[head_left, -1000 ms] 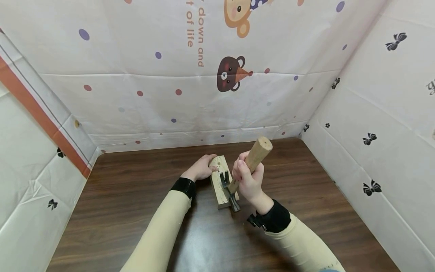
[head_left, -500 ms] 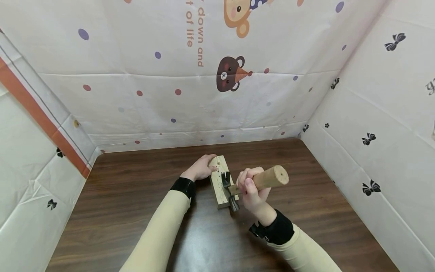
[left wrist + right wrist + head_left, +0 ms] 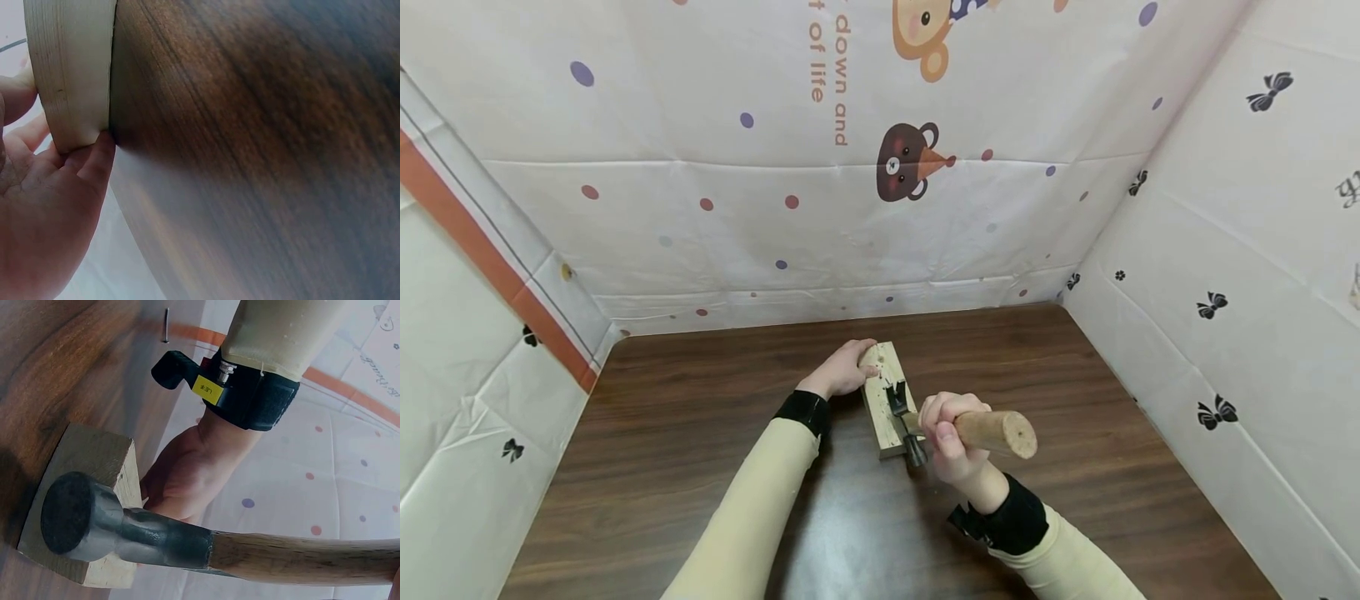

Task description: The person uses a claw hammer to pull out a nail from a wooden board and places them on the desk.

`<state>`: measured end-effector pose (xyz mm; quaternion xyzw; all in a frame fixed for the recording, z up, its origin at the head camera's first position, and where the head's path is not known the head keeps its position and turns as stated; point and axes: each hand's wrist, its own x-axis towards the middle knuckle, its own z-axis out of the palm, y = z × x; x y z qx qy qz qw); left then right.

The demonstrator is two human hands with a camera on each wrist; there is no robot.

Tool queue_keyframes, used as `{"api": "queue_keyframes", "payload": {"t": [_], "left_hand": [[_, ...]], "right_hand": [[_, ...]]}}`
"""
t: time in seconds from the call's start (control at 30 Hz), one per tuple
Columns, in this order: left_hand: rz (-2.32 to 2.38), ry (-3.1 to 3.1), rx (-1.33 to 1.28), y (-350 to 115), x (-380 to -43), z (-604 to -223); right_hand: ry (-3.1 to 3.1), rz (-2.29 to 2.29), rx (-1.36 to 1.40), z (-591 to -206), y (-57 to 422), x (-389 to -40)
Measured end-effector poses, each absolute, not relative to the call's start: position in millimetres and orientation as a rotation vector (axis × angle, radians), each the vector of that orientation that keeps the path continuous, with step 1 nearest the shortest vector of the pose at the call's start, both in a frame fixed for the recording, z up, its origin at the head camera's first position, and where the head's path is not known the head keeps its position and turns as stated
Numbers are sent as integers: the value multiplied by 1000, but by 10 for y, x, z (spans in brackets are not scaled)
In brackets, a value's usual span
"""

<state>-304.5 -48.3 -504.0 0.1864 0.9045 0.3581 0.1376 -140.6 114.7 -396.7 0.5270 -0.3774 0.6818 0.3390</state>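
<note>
A pale wooden block [image 3: 886,400] lies on the brown table. My left hand [image 3: 842,369] grips its far end, thumb on the top face and fingers round the edge; the left wrist view shows the fingers [image 3: 94,164] against the block's end. My right hand [image 3: 957,435] is wrapped round the wooden handle of a claw hammer [image 3: 131,528]. The hammer's dark claw [image 3: 897,397] rests over the block's top, and its round striking face points toward me past the near end. The handle leans low to the right. Whatever sits under the claw is hidden.
A loose nail [image 3: 166,325] lies on the table [image 3: 700,467] in the right wrist view. White printed sheets [image 3: 737,233] rise behind the table and at both sides.
My right hand has swung the hammer's handle down to the right and toward me, from steeply raised to low. The claw stays over the block. The left hand keeps its place.
</note>
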Motion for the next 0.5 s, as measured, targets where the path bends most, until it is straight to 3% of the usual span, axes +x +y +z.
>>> {"api": "queue_keyframes", "payload": {"t": [0.5], "left_hand": [[1103, 2668, 643, -554, -3031, -4990]], "right_hand": [[-977, 1852, 1282, -4024, 1138, -1481]]}}
